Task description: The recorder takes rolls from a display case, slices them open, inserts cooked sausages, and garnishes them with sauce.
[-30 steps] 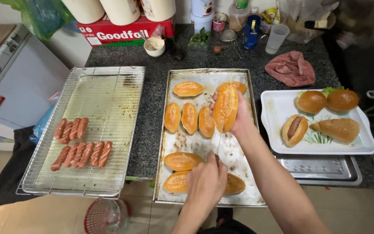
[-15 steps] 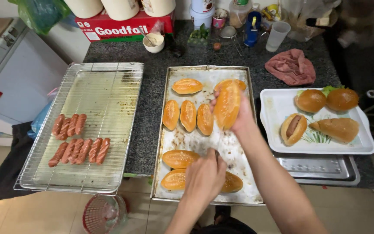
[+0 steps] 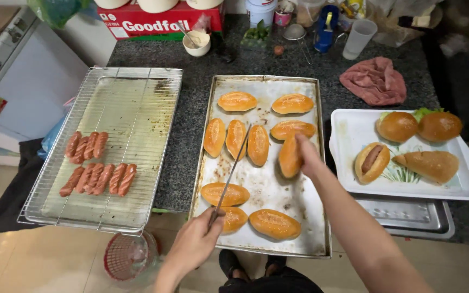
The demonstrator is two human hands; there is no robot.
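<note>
Head view, looking down on a dark speckled surface (image 3: 191, 125).

Left hand (image 3: 199, 239), lower centre of frame: closed around the near end of a long thin knife (image 3: 233, 168). Blade runs diagonally up and to the right over the baking tray (image 3: 261, 184), tip ending between two upright buns in the tray's middle row.

Right hand (image 3: 306, 154), centre right: fingers closed on a golden bun (image 3: 290, 157), held near the tray's right edge, long axis roughly upright in frame. Cannot tell whether the bun rests on the tray or is lifted just clear of it.

Baking tray, centre of frame, stained and crumbed. Other buns on it: two lying crosswise at the top, three upright in the middle left (image 3: 236, 138), one crosswise just above the held bun, three at the bottom (image 3: 275, 223). The bottom-left pair sits just beside the left hand.

Left of frame: wire rack (image 3: 131, 108) over a metal tray, carrying two rows of scored sausages (image 3: 96, 176) near its left side.

Right of frame: white rectangular plate (image 3: 354, 187) with a bun filled with a sausage (image 3: 372, 161), a plain long bun beside it, and two round buns with lettuce at the top. The plate sits on a steel tray (image 3: 408, 217).

Upper right: crumpled pink cloth (image 3: 374, 80), well apart from both hands. Top edge: red box, small bowl, cups and jars.
</note>
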